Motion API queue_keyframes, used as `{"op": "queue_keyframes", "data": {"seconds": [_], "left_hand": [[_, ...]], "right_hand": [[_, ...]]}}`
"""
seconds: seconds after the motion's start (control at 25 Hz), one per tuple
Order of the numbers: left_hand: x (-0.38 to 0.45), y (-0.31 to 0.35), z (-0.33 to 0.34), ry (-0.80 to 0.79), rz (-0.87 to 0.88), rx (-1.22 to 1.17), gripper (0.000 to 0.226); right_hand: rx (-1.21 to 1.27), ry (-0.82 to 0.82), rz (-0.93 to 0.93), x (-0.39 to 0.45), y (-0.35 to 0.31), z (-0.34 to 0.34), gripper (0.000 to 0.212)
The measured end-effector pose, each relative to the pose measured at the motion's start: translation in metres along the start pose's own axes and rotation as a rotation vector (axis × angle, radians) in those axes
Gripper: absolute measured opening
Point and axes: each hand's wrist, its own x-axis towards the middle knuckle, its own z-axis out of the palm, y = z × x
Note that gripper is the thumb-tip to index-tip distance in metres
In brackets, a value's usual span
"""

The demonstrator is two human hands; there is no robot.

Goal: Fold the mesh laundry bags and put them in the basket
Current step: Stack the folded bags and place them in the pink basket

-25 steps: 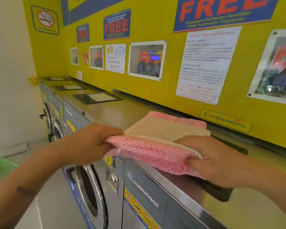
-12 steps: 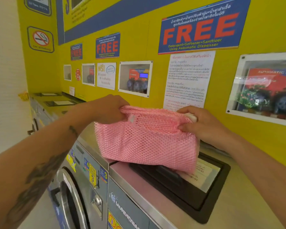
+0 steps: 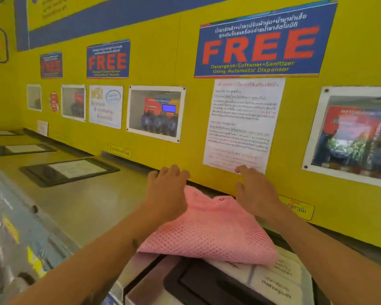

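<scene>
A pink mesh laundry bag (image 3: 209, 234) lies spread on top of a washing machine (image 3: 92, 205), close to the yellow wall. Its far edge rises under my hands and its near edge hangs over the black detergent drawer (image 3: 207, 282). My left hand (image 3: 166, 190) grips the far left corner with its fingers curled. On the far right corner my right hand (image 3: 256, 191) holds the bag with one finger stretched toward the wall. The basket is out of view.
The yellow wall (image 3: 185, 150) with posters and a white notice sheet (image 3: 242, 124) stands right behind my hands. Steel tops of more washing machines with black-framed lids (image 3: 68, 171) run off to the left. The machine fronts drop away at lower left.
I have carried the pink bag from hanging in the air down and forward, and it now rests on the machine top by the wall. The camera has moved closer to the wall.
</scene>
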Motion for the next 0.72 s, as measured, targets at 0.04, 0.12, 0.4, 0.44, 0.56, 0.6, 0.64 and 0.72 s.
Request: {"op": "queue_keyframes", "data": {"seconds": [0.04,0.12,0.4,0.44,0.56,0.6,0.64,0.72], "left_hand": [[-0.011,0.010,0.016,-0.125,-0.063,-0.049,0.054],[-0.026,0.018,0.043,-0.424,-0.182,-0.096,0.070],[-0.012,-0.012,0.057,-0.576,-0.028,-0.155,0.084],[-0.009,-0.019,0.057,-0.577,0.032,-0.163,0.084],[-0.003,-0.042,0.054,-0.534,0.189,-0.321,0.084],[-0.002,-0.047,0.051,-0.522,0.194,-0.408,0.079],[-0.002,-0.052,0.048,-0.495,0.182,-0.462,0.073],[-0.004,-0.060,0.043,-0.356,0.164,-0.446,0.060]], "right_hand": [[0.025,-0.007,-0.070,-0.006,0.002,0.008,0.038],[0.101,-0.253,-0.144,-0.017,0.003,0.016,0.039],[-0.385,-0.519,0.020,-0.019,0.014,0.015,0.047],[-0.357,-0.439,-0.022,-0.019,0.011,0.017,0.047],[-0.104,-0.474,-0.124,-0.019,-0.002,0.027,0.059],[-0.023,-0.543,-0.108,-0.018,-0.007,0.029,0.061],[0.027,-0.620,-0.078,-0.019,-0.009,0.032,0.061],[-0.021,-0.724,-0.070,-0.024,-0.015,0.033,0.056]]}}
